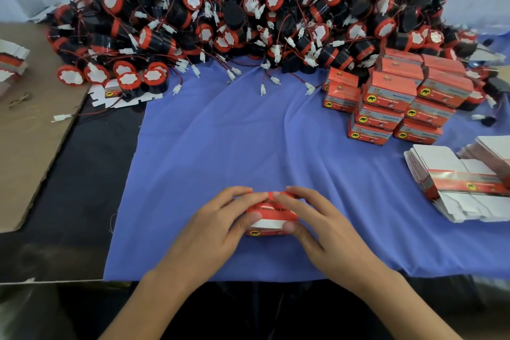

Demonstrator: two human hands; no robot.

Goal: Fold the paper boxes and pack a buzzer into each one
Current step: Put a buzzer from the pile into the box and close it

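Left hand [218, 225] and right hand [311, 225] grip box [271, 217] between.

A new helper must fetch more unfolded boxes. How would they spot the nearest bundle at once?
Find the blue cloth covering the table and follow it to its right edge, nearer than the stack of folded red paper boxes. There lies a bundle of flat white cardboard blanks; unlike those boxes, it shows white, crossed by one red strip.
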